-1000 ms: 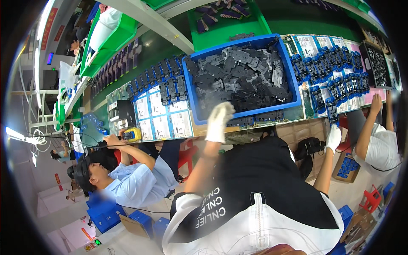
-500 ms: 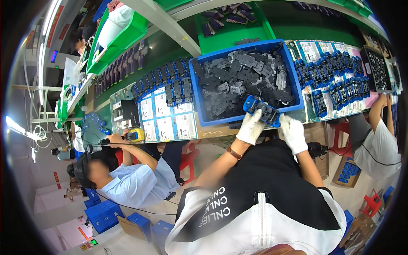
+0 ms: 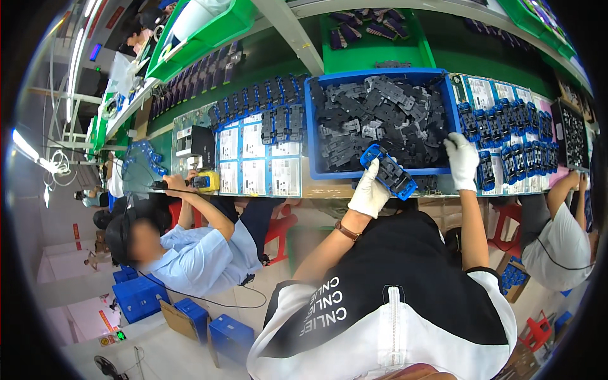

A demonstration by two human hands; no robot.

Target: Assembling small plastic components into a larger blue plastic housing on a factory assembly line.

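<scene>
Left gloved hand (image 3: pixel 367 196) grips a blue-and-black part (image 3: pixel 390 174) at six o'clock of the blue bin (image 3: pixel 335 175) of black pieces (image 3: pixel 373 111); right gloved hand (image 3: pixel 463 166), loosely curled, at four o'clock, contents unclear.

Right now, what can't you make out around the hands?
Head view: underside of the held piece, turned away, against the left hand.
Head view: floor of the blue bin, under black parts.
Head view: whether the right hand holds anything, its palm turned away.
</scene>
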